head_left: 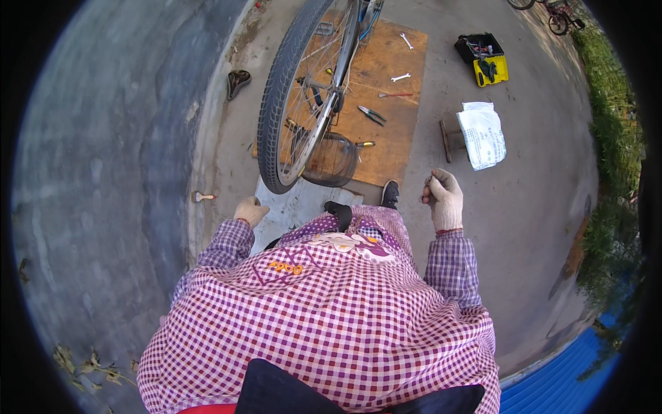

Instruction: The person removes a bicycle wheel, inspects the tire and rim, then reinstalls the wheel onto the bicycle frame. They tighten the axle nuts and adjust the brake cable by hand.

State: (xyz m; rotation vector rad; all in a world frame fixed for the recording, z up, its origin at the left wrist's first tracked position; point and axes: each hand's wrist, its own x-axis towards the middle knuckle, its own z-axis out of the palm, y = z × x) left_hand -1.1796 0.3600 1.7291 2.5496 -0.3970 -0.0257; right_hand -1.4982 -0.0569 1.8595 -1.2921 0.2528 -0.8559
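Observation:
Both hands wear pale, dirty knit gloves. My left hand [251, 212] hangs low with its fingers curled in; whatever they may hold is hidden. It is nearest to the tyre [269, 131] of a bicycle wheel, apart from it. Out to the right, my right hand [445, 199] is raised with thumb and fingers drawn together; anything between them is too small to name. The wheel stands high in front of me, its rim and spokes joined to a silver fork [324, 121]. Below it, a dark wire basket [334, 162] rests at the board's near edge.
A plywood board [396, 134] carries pliers [371, 115], two wrenches [407, 41] and a yellow-handled screwdriver [365, 144]. A saddle [238, 83] and brush [204, 197] lie left. Right are a stool [452, 141] under a white sack [483, 136] and an opened toolbox [479, 48].

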